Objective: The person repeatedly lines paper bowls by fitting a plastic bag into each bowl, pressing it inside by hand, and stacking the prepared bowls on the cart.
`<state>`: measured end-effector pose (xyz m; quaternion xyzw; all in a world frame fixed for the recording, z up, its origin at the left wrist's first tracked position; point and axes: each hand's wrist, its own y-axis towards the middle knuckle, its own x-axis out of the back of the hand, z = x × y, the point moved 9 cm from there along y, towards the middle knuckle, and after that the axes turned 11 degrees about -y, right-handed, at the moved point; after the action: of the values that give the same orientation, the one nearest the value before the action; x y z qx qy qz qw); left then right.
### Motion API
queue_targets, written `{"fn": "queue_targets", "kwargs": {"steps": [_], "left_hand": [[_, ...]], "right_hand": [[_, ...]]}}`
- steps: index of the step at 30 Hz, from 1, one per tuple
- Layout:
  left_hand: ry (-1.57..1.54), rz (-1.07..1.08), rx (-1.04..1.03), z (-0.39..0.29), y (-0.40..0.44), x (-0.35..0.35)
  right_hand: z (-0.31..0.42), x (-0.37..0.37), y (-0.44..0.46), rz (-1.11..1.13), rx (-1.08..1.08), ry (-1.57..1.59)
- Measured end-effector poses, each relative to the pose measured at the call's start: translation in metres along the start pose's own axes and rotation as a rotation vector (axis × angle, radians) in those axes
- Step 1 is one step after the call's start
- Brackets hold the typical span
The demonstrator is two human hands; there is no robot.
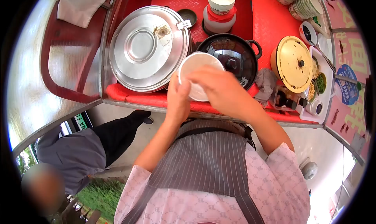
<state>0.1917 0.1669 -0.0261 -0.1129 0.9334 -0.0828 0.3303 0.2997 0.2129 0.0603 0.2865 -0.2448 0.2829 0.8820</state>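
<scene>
A white paper bowl (201, 58) is tilted so its mouth faces me, just in front of the counter. My left hand (179, 100) grips its left side, fingers behind and thumb along the near side. Across the bowl's mouth lies my right hand (223, 89), its fingers bent inward and smeared by motion; what they hold, if anything, is hidden. Behind the bowl sits a black lidded pot (239, 51). To the left is a large round metal lid (121, 61). A stack of white bowls (221, 0) stands on a container beyond.
On the right are a yellow lidded pot (293, 73), a grey cloth (266, 83), dark-capped bottles (288, 100) and a white tray (307, 114) with condiment bowls. Stacked patterned bowls (303, 6) stand at the back right. Another person (74, 153) is at the lower left, beyond the cart.
</scene>
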Motion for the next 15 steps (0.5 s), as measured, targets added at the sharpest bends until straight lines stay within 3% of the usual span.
{"fn": "queue_targets", "kwargs": {"steps": [1,3,4,6,8,9,11,14,15], "left_hand": [[-0.109,0.002,0.013,-0.003,0.004,-0.007],[-0.090,0.012,-0.026,-0.007,0.009,-0.008],[-0.100,0.003,-0.042,-0.008,0.012,-0.010],[-0.116,0.011,-0.052,-0.003,0.018,-0.017],[-0.096,0.022,-0.118,0.005,0.026,-0.029],[-0.128,0.053,-0.107,0.013,0.030,-0.036],[0.041,0.061,-0.087,0.028,0.043,-0.043],[0.118,0.246,-0.097,0.017,0.049,-0.088],[0.192,0.286,-0.077,0.018,0.048,-0.087]], "right_hand": [[0.002,0.012,0.000,0.005,0.006,0.001],[-0.026,0.053,-0.008,-0.181,-0.429,0.180],[-0.032,0.057,-0.011,-0.185,-0.423,0.179],[-0.066,0.049,-0.034,-0.030,-0.737,0.143],[-0.065,0.043,-0.031,-0.042,-0.684,0.181],[-0.066,0.044,-0.030,-0.172,-0.533,0.171],[-0.086,0.059,-0.032,-0.152,-0.590,0.097],[-0.136,0.103,-0.019,-0.157,-0.577,0.211],[-0.162,0.128,-0.017,-0.204,-0.502,0.025]]}}
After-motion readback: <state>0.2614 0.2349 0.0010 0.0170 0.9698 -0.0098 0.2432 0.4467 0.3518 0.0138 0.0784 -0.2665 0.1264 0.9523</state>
